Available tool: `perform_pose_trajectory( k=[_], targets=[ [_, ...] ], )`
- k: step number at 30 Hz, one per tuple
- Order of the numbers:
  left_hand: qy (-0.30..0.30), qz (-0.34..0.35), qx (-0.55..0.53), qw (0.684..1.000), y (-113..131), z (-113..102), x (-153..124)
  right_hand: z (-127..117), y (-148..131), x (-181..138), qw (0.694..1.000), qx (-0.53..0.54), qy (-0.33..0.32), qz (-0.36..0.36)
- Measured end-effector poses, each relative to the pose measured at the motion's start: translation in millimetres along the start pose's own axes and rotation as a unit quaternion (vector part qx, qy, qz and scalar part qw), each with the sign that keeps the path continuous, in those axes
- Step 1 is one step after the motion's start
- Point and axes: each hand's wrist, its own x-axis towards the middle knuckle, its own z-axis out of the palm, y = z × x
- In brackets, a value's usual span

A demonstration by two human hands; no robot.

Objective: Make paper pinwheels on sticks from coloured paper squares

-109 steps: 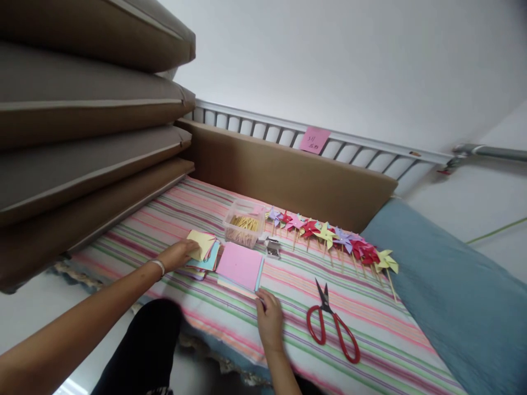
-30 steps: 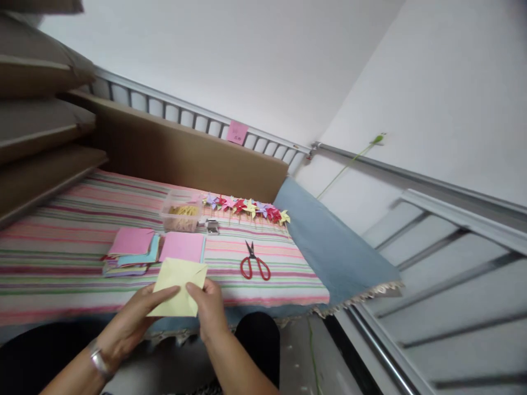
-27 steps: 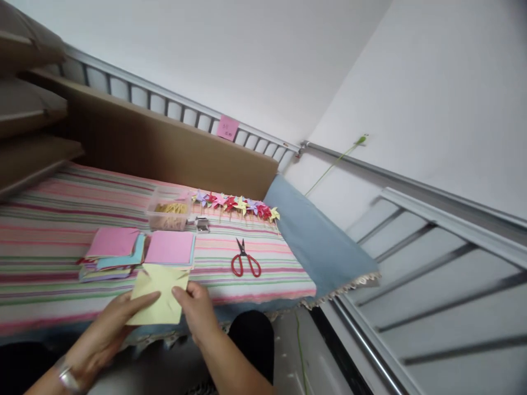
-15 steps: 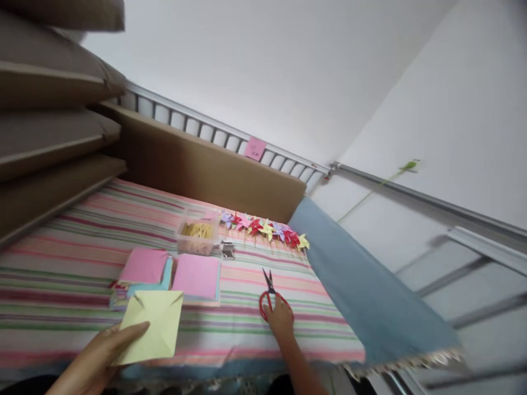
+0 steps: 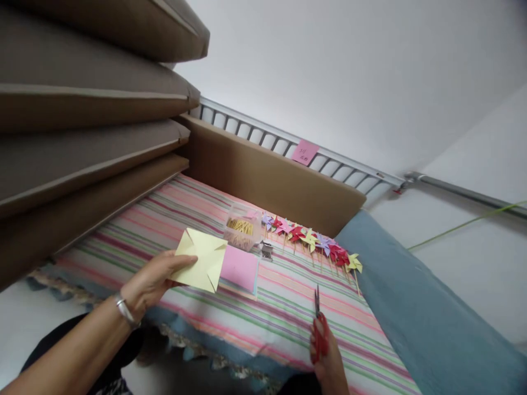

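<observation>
The left grip (image 5: 154,278) pinches the yellow paper square (image 5: 201,260) above the striped cloth (image 5: 284,323); the right grip (image 5: 327,351) clasps the red-handled scissors (image 5: 323,336), blades pointing forward. Beyond lie a pink-topped paper stack (image 5: 239,269), a clear box (image 5: 237,242) of sticks (image 5: 241,226) and pinwheels (image 5: 309,240).

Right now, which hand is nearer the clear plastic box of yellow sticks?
Left. The left hand, holding square yellow paper, is front-left of the box; the right hand, holding red-handled metal scissors, is farther off, front-right.

Cushions (image 5: 94,112) were stacked at left; the radiator (image 5: 256,134) was partly covered by a board (image 5: 263,174) and a note (image 5: 305,152).
</observation>
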Motion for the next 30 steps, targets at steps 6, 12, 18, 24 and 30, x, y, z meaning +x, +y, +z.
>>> perform_pose_trajectory(
  k=[6,12,18,24,30],
  targets=[
    [-0.027,0.012,0.021,0.999,-13.2,34.2,-28.9,-3.1,-70.2,-92.5,0.834,0.496,-0.242,0.025],
    [-0.074,-0.03,0.071,0.994,-41.6,84.9,-52.3,3.3,-130.9,-152.1,0.794,0.519,-0.306,-0.087],
    [-0.125,-0.032,0.011,0.992,-52.6,102.5,-68.4,0.2,-145.9,-172.8,0.83,0.48,-0.239,-0.15],
    [-0.141,0.004,-0.207,0.968,-83.1,101.4,-84.4,-4.0,-150.7,-171.2,0.827,0.505,-0.175,-0.173],
    [-0.09,0.038,-0.225,0.969,-111.7,122.7,-88.5,2.6,-149.1,-176.4,0.84,0.474,-0.176,-0.195]
  ],
)
